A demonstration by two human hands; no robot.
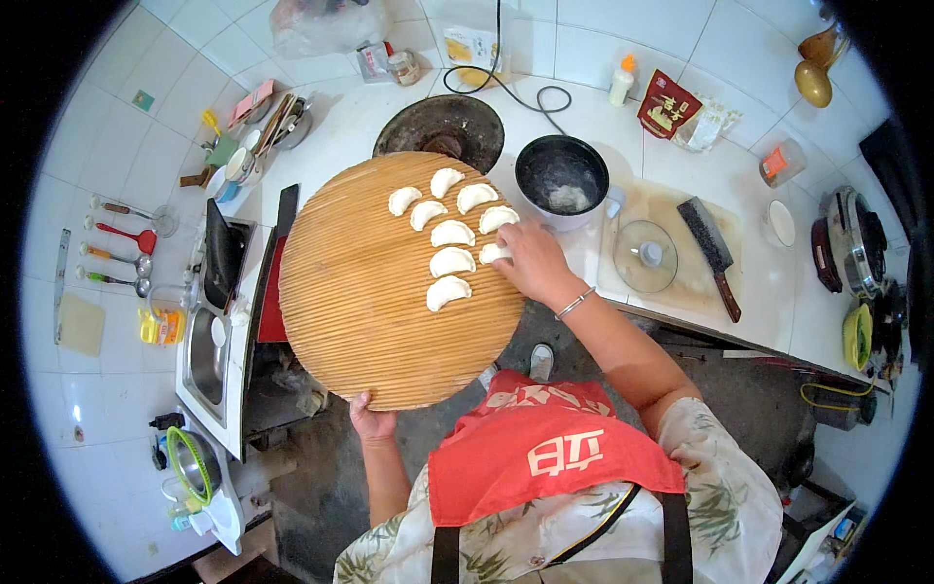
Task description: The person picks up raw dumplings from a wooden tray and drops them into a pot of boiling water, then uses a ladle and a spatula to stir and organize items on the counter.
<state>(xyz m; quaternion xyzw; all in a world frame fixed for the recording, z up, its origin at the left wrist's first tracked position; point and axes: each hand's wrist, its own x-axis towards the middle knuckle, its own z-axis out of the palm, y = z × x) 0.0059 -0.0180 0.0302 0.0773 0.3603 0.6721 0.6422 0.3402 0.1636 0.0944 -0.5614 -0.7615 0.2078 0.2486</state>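
Note:
My left hand (372, 419) grips the near rim of a round ribbed wooden tray (350, 282), thumb on top and fingers hidden beneath. The tray's far side overlaps the counter, and its near side juts out over the floor. Several white crescent-shaped dumplings lie on its right half, among them a dumpling (449, 293) nearest me. At the right edge, my right hand (530, 258) has its fingertips closed around another dumpling (491, 254), partly covered by them. Just beyond that hand stands a black-lined electric pot (562, 180) with some whitish contents inside.
On the right, a glass lid (671, 268) and a cleaver (708, 248) lie on a cutting board (623, 204). A dark round stove burner (399, 127) is behind the tray. A black cord (530, 102) trails over the counter. The sink (206, 360) is at left.

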